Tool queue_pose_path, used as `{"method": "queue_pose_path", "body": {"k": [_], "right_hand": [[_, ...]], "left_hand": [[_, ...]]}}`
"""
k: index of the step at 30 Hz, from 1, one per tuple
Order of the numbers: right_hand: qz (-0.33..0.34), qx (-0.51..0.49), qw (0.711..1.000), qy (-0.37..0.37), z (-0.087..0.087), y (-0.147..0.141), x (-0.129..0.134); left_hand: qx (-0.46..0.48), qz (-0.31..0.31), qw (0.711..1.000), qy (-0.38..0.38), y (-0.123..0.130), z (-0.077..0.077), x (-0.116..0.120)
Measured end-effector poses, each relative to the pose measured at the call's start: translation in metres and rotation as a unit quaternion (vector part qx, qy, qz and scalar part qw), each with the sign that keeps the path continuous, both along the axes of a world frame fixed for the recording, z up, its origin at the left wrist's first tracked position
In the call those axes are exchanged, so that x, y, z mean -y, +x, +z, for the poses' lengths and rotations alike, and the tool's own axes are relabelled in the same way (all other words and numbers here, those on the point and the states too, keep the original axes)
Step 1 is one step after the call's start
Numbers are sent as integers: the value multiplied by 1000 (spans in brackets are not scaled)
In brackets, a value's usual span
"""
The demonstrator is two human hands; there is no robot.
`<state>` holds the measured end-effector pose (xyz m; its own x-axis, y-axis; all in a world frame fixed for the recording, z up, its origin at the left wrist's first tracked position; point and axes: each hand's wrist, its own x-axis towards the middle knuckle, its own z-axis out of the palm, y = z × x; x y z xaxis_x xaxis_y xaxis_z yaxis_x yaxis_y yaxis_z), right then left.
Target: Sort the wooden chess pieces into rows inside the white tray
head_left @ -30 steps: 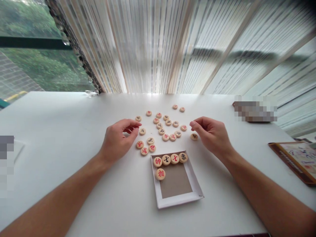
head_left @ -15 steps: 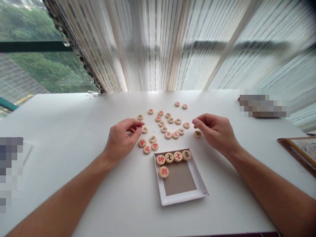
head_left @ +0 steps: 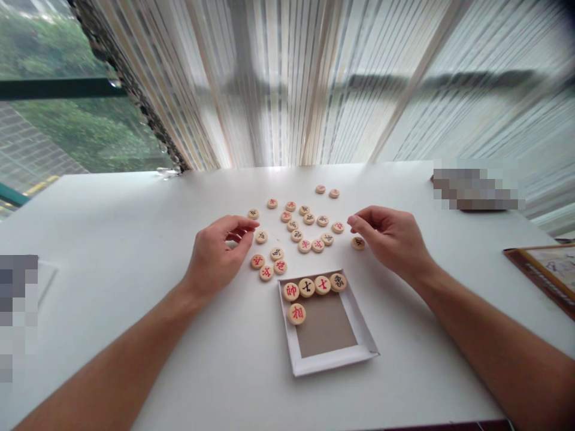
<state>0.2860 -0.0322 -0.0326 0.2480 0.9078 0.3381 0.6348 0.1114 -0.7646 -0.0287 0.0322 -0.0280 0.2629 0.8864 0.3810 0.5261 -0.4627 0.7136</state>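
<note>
My left hand (head_left: 222, 250) is open just left of a black-marked xiangqi piece (head_left: 261, 237), with a small gap between thumb and forefinger. Across the table, my right hand (head_left: 389, 235) has its fingers curled in and the thumb against them. Whatever it may hold is hidden. A black-marked piece (head_left: 358, 243) lies by its thumb, and a red-marked piece (head_left: 338, 227) is to the left. Below and between the hands sits a shallow white box (head_left: 332, 361). Along its far side is a row of several pieces, with a red piece (head_left: 297, 313) beneath the leftmost.
Several more round wooden pieces (head_left: 305, 246) are scattered on the white table (head_left: 188, 371) beyond the box. Two red-marked ones lie farthest back. At the right edge is a brown-framed board (head_left: 539, 269). A striped curtain (head_left: 287, 90) hangs behind the table.
The view has shifted very slightly. My left hand has edged a little left, showing more of the piece beside its thumb. My right hand and the pieces in the box look the same.
</note>
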Motion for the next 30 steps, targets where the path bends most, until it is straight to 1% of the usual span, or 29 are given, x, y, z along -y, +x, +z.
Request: {"method": "queue_pose_path", "body": {"k": [11, 30], "right_hand": [[9, -23, 1000, -3, -1, 0, -3], [8, -17, 1000, -21, 1, -1, -1]], "left_hand": [[5, 0, 1000, -4, 0, -4, -3], [5, -9, 1000, 1, 1, -3, -1]]}}
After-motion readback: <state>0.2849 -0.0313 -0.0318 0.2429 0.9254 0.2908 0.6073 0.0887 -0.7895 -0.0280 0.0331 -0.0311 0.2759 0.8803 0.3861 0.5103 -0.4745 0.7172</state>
